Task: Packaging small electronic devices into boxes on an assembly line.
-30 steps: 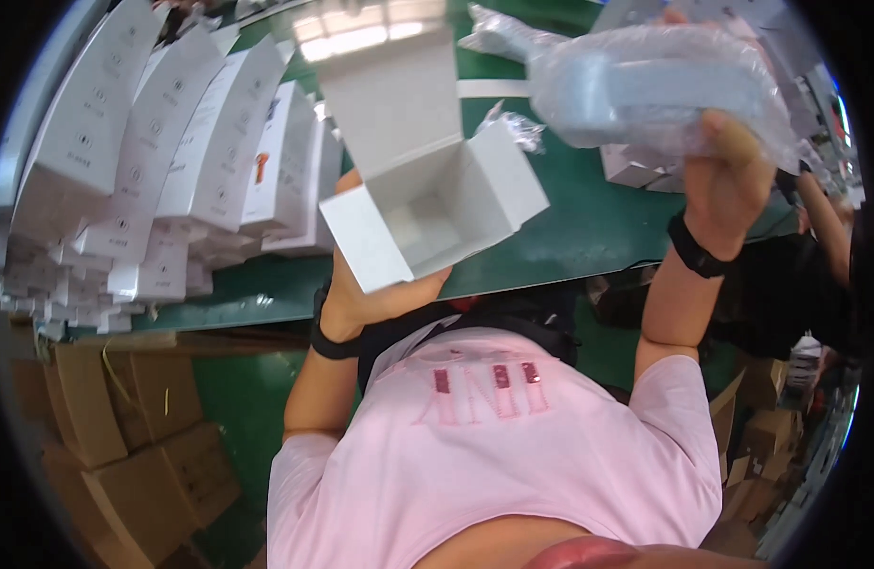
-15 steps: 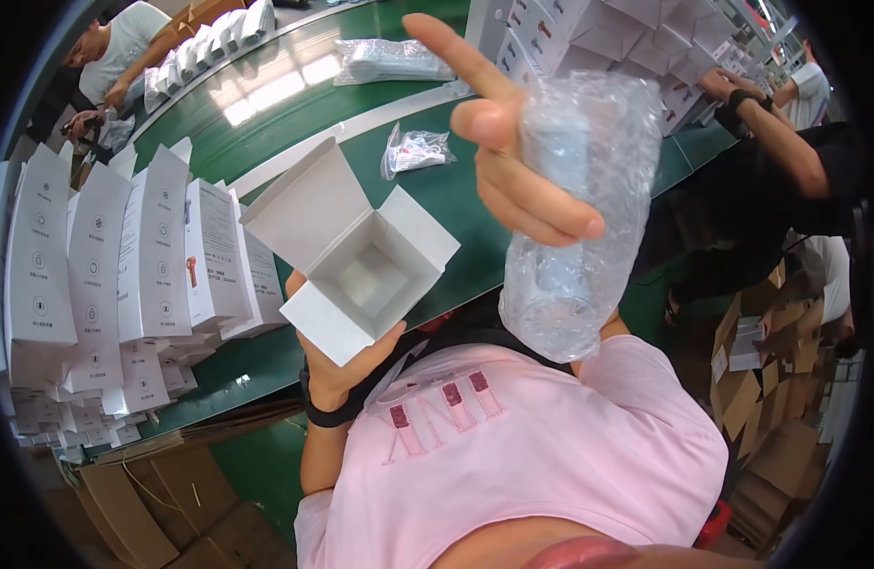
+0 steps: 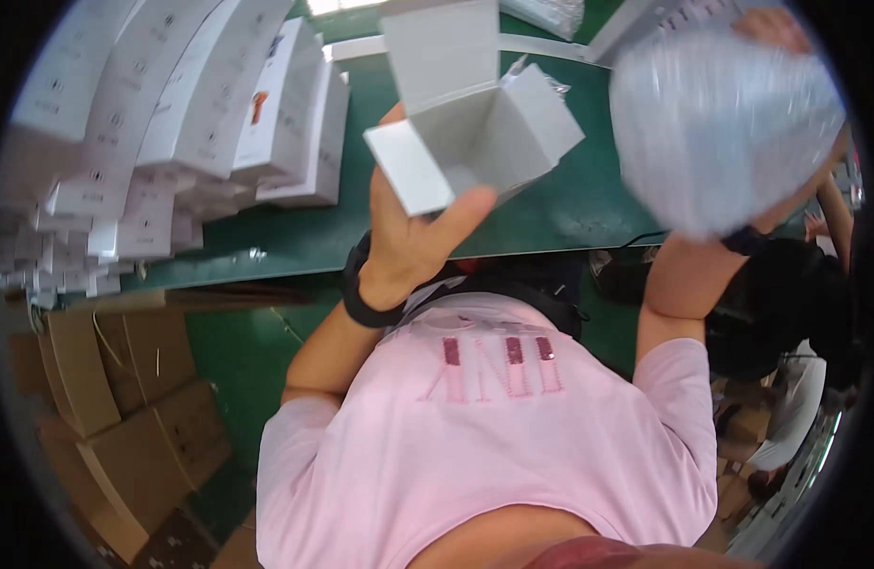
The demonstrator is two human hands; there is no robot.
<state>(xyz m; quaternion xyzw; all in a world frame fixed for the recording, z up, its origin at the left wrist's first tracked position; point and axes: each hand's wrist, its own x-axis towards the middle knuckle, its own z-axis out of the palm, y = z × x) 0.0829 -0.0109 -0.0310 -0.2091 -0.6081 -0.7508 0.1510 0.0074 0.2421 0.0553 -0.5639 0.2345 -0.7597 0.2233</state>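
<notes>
My left hand [image 3: 413, 237] is wrapped round a white cardboard box [image 3: 427, 171], thumb on its near side. The box stands with its top flaps spread, and its inside shows bare grey-white walls. Up at the right, my right hand [image 3: 776, 30] grips a bubble-wrap package [image 3: 726, 133] near its upper end. The wrapped item looks pale and bluish, and its kind cannot be made out through the blurred wrap. Only part of the right hand shows behind the package. Box and package are apart.
Stacked white boxes [image 3: 186, 104] crowd the left of the green table [image 3: 589, 204]. Behind the held box lies a small clear bag [image 3: 543, 78]; another bubble-wrapped piece [image 3: 551, 14] is farther back. Brown cartons [image 3: 138, 379] stand below left. A person in white [image 3: 792, 408] is at the right.
My right hand has swung the bubble-wrap package to the right, away from the box. The view has shifted, and the box in my left hand now appears higher and farther right.
</notes>
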